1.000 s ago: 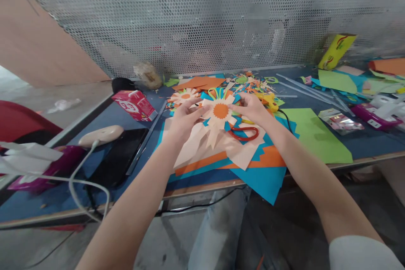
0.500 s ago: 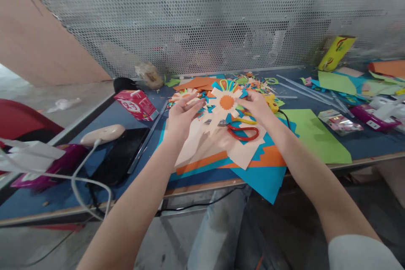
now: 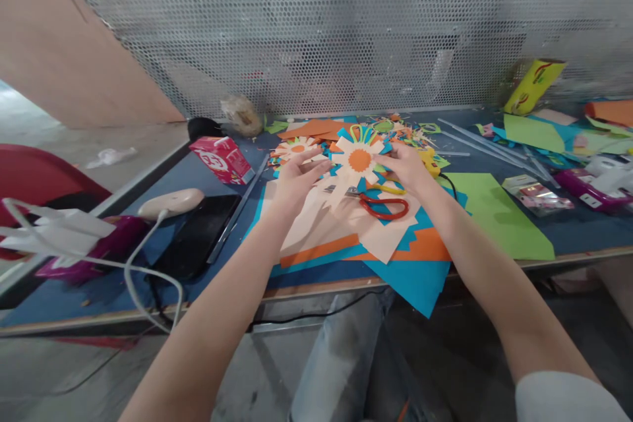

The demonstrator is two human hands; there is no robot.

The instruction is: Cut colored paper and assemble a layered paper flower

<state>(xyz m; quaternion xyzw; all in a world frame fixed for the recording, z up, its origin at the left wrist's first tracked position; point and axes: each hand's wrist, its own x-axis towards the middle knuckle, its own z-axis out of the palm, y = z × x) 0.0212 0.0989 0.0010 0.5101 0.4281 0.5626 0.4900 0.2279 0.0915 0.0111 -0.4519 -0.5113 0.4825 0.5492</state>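
Head view: a paper flower pinched at its right edge

We see the paper flower [image 3: 359, 160] raised in front of us, above the cut sheets, its orange centre facing us, with pale petals, blue pieces behind them and green and yellow loops on top. Our right hand [image 3: 408, 165] pinches its right edge between thumb and fingers. Our left hand [image 3: 299, 178] is just beside its left petals, thumb parted from the loosely curved fingers; we cannot tell whether a fingertip touches the paper.

Below the flower we have scissors [image 3: 383, 212] with red and yellow handles, lying on pale paper [image 3: 309, 231]. A blue sheet [image 3: 415, 283] hangs over the table's front edge, and a green sheet [image 3: 504, 217] lies to the right. Beyond our left hand is a second paper flower [image 3: 297, 148]. Further left we see a red carton [image 3: 222, 159] and a black phone [image 3: 195, 237].
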